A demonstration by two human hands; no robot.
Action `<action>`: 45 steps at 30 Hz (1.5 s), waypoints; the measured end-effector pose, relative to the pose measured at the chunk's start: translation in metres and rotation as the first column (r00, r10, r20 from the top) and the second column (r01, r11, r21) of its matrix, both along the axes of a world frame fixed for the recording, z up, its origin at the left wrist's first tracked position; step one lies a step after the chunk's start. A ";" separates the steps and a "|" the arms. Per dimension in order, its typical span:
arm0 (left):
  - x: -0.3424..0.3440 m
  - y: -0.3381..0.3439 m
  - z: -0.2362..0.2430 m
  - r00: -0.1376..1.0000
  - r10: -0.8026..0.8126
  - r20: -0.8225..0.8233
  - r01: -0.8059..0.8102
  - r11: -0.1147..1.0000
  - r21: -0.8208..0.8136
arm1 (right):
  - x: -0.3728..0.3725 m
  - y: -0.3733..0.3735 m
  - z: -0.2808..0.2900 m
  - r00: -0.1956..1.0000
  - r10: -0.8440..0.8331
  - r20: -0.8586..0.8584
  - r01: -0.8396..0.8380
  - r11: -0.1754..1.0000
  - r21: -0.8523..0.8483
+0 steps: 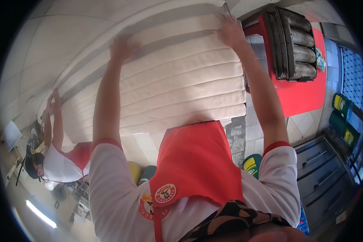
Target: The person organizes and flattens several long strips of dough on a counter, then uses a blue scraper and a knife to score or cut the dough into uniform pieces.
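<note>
A wide white sheet [181, 84] with long padded ridges running across it fills the middle of the view, above my red apron [193, 161]. My left hand [123, 48] lies flat on its upper part with the fingers spread; it is blurred. My right hand [230, 30] is at the sheet's upper right corner, fingers curled over the edge beside a thin metal rod [226, 6]. At the left end, a co-worker [60, 161] in a white shirt and red apron has both raised hands [52, 103] on the same sheet.
A red table [304, 97] at the upper right carries dark corrugated baking trays [294, 44]. Green containers with yellow labels [343, 105] stand at the right, and another green container [252, 165] lies near my right sleeve. Dark metal drawers [322, 169] are at the lower right.
</note>
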State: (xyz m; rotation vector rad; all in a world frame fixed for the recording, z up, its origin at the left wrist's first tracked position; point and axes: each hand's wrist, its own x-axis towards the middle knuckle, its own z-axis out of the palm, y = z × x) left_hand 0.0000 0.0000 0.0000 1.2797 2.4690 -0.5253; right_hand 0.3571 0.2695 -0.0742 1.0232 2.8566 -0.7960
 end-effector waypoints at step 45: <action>0.129 0.202 -0.047 0.791 -0.097 0.604 -0.037 0.978 0.205 | 0.052 0.085 0.014 0.932 0.197 0.305 -0.280 0.924 0.259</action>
